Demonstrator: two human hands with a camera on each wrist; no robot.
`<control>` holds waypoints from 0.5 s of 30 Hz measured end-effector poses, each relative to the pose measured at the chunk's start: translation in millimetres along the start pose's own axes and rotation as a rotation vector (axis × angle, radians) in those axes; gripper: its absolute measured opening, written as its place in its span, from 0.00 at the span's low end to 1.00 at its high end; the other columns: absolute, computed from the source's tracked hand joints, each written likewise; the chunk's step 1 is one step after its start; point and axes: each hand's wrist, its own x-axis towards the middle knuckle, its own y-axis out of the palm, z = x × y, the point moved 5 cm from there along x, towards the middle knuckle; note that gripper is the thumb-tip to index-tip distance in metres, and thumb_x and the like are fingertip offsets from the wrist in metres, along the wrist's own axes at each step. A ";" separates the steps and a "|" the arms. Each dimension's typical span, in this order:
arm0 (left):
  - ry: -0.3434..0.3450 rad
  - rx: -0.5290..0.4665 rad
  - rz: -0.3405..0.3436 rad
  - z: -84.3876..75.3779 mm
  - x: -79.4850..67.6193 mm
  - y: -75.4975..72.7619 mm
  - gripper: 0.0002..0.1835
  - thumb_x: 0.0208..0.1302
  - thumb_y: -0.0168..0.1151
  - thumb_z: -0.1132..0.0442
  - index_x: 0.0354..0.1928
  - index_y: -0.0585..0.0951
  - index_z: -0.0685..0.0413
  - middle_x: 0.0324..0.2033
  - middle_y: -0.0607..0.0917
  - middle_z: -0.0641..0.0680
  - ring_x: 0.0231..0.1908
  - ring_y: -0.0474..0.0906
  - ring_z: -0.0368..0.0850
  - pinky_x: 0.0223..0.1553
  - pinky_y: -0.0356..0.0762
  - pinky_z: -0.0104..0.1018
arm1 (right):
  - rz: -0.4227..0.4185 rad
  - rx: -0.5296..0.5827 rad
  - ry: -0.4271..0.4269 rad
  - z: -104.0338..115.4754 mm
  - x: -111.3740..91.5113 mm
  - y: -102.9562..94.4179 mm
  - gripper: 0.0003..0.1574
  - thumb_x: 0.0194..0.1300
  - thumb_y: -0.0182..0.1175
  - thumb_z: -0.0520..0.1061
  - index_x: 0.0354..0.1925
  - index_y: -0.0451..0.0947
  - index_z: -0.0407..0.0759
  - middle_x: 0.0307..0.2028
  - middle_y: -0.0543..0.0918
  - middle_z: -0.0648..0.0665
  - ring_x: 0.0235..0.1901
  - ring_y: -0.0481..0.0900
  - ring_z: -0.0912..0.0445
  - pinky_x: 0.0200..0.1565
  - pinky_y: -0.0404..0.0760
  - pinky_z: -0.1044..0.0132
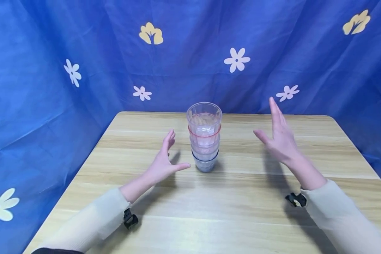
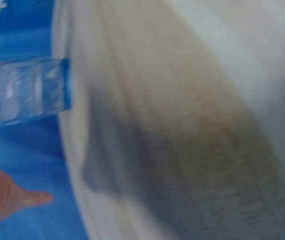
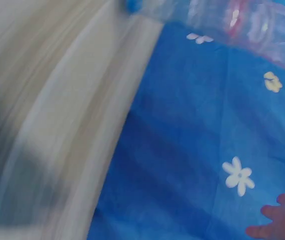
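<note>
A stack of clear plastic cups [image 1: 204, 141] stands upright on the wooden table, one cup nested in another. A red line rings the upper part and a dark blue one the lower. Just left of the stack is my left hand [image 1: 165, 164], thumb and fingers spread apart, its thumb tip close to the cups without visibly gripping them. My right hand [image 1: 282, 139] hovers farther off on the right, fingers extended and thumb held out, touching nothing. Both wrist views show the stack of cups [image 2: 25, 92] [image 3: 222, 22] from the side, blurred, with only some fingers visible at the edges.
The light wooden table [image 1: 190, 218] has its far edge just behind the cups. A blue curtain [image 1: 184, 63] with white and yellow flower prints hangs behind and at both sides. Each wrist carries a small black strap device [image 1: 131, 218].
</note>
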 end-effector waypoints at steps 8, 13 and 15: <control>0.045 -0.282 0.078 8.0 8.4 22.6 0.54 0.49 0.74 0.74 0.74 0.51 0.54 0.71 0.58 0.61 0.68 0.56 0.61 0.59 0.66 0.65 | -0.050 0.429 -0.159 27.9 17.9 28.8 0.56 0.66 0.52 0.70 0.77 0.42 0.47 0.74 0.54 0.46 0.70 0.54 0.50 0.67 0.56 0.43; 0.002 -0.338 0.094 13.2 9.9 32.1 0.48 0.50 0.72 0.77 0.71 0.57 0.56 0.67 0.66 0.61 0.66 0.63 0.58 0.58 0.71 0.62 | -0.028 0.579 -0.214 41.2 23.8 46.1 0.59 0.64 0.53 0.72 0.76 0.43 0.40 0.73 0.57 0.41 0.69 0.59 0.47 0.64 0.60 0.40; -0.017 -0.350 0.098 13.6 10.4 35.1 0.46 0.50 0.72 0.78 0.69 0.59 0.57 0.65 0.68 0.61 0.64 0.65 0.58 0.58 0.71 0.60 | -0.025 0.614 -0.232 47.4 25.0 51.1 0.60 0.64 0.54 0.72 0.75 0.43 0.38 0.72 0.57 0.39 0.68 0.60 0.46 0.64 0.61 0.40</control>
